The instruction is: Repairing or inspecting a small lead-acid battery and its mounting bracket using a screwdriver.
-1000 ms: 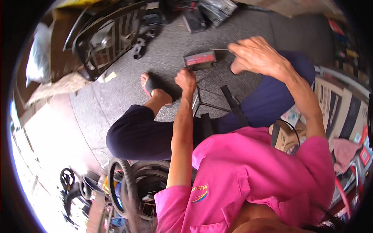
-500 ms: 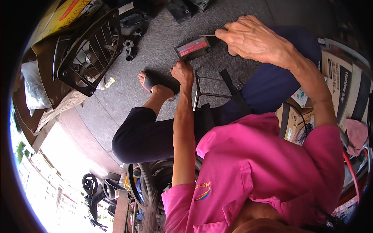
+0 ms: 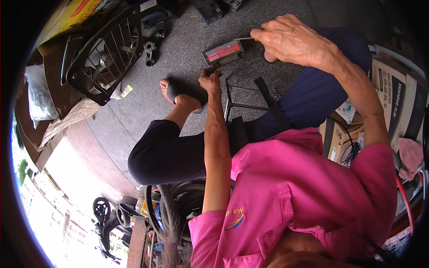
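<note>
My right hand (image 3: 290, 40) is closed around a thin metal tool (image 3: 243, 39), whose shaft reaches left to a black rectangular box with a red label (image 3: 221, 53). My left hand (image 3: 210, 81) is closed just below that box, fingertips on a small dark piece whose shape I cannot make out. A thin metal stand or frame (image 3: 241, 104) with dark straps (image 3: 268, 94) sits beneath, between my legs.
A black wire rack (image 3: 107, 53), a metal fitting (image 3: 149, 53) and a plastic bag (image 3: 39, 96) lie left. Dark parts (image 3: 210, 11) lie on the grey floor (image 3: 111, 129) ahead. Cardboard boxes (image 3: 389, 102) stand right; tyres (image 3: 158, 210) and a scooter (image 3: 105, 228) are below left.
The view has shifted since a second ago. My right hand has moved up with the tool, still by the box. My left hand's fingers have turned slightly beneath the box.
</note>
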### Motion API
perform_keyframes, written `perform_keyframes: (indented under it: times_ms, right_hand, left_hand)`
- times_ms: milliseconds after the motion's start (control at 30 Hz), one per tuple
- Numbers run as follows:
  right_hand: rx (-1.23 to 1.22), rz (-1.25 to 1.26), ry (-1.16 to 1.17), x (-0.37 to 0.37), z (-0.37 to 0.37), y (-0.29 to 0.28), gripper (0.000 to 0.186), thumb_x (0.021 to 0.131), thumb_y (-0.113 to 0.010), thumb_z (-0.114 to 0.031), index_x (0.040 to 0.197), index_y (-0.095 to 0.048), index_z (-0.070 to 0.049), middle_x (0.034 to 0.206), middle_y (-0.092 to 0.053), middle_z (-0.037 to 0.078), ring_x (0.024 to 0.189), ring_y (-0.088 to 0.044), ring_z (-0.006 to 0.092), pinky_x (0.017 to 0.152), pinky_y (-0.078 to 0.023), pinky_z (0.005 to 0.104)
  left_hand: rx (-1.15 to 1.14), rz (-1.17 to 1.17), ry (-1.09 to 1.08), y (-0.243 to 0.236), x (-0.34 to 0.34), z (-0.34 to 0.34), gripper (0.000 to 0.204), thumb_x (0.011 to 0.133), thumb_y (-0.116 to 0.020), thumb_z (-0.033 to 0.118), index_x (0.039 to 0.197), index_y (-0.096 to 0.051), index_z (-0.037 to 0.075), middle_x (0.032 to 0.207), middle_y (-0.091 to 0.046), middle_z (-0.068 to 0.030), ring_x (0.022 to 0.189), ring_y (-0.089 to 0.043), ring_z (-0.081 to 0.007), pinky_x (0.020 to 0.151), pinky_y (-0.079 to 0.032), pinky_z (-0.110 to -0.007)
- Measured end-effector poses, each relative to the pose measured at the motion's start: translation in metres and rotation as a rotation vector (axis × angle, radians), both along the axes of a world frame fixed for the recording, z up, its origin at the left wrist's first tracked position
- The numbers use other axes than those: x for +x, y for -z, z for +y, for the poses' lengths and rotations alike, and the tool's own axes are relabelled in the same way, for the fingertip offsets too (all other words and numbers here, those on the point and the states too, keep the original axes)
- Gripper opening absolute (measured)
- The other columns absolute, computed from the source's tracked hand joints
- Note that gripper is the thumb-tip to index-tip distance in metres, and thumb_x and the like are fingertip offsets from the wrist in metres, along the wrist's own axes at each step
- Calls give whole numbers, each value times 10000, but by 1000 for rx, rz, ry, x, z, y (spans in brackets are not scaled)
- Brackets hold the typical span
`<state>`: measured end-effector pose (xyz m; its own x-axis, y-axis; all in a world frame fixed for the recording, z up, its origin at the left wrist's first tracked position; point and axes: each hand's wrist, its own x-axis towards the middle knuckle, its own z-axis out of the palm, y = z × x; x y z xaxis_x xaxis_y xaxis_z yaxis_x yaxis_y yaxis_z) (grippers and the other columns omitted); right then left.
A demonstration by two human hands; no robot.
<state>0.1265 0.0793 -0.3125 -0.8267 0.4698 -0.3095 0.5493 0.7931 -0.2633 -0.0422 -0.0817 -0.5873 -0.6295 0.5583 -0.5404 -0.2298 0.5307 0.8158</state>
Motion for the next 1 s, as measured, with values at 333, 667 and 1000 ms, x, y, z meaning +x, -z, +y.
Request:
perform_keyframes:
  times_ms: [333,667,1000]
  right_hand:
    - [-98,-67,21,-6,2,0,251,651,-603,-65,890,-587,11,655,-574,114,657,-602,275,702,-468,395]
    - [11,50,-20,4,-3,7,301,699,-602,-83,992,-581,-17,744,-580,102,762,-587,266,791,-439,407]
    - [24,80,-29,9,-5,10,319,753,-616,-112,1062,-568,-46,801,-566,75,806,-562,234,833,-418,399]
  left_hand:
    - [-13,-394,-245,-1,-9,-4,134,713,-648,-44,830,-588,-19,697,-609,-102,577,-588,-188,523,-469,-266]
    - [63,-629,-340,-4,-9,-3,141,734,-629,-43,867,-582,-41,718,-579,-95,598,-564,-189,529,-472,-278]
    - [195,-659,-395,3,-10,-1,103,751,-594,-69,846,-573,-37,748,-578,-87,609,-555,-191,536,-464,-281]
